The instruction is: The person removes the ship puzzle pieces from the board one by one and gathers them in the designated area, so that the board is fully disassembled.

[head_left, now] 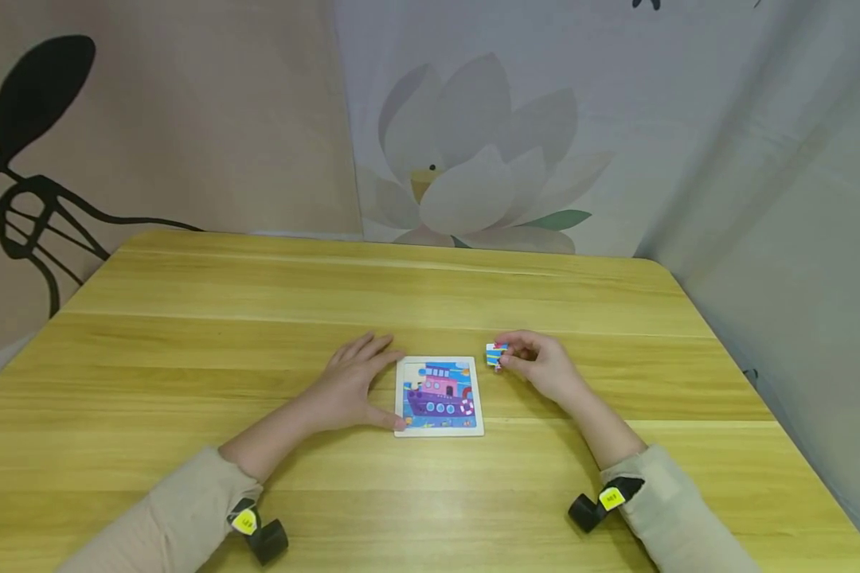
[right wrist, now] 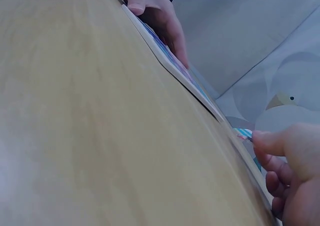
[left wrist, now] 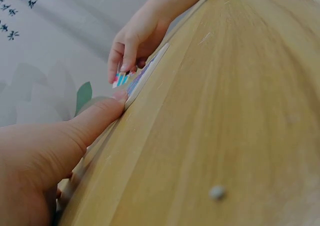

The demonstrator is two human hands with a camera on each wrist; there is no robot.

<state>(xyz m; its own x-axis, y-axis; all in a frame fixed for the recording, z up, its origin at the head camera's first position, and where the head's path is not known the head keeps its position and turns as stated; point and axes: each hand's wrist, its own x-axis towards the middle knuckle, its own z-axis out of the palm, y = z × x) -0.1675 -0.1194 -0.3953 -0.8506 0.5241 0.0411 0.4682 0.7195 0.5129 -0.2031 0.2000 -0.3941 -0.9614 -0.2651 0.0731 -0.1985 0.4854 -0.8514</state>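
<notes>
Head view: showing ship puzzle (head_left: 439, 398) face-up, lower centre; only a slanted sliver from either wrist.
Left hand (head_left: 354, 386): spread, touching puzzle's left edge.
Right hand (head_left: 548, 370): pinching loose piece (head_left: 494, 356), right of centre.

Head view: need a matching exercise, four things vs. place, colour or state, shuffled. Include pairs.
1. left hand
2. puzzle piece
3. puzzle tray
4. table

A. white-rimmed square
B. yellowish wood grain
C. touching the tray's left side
D. pinched in the right hand

Pairs: 1-C, 2-D, 3-A, 4-B
</notes>
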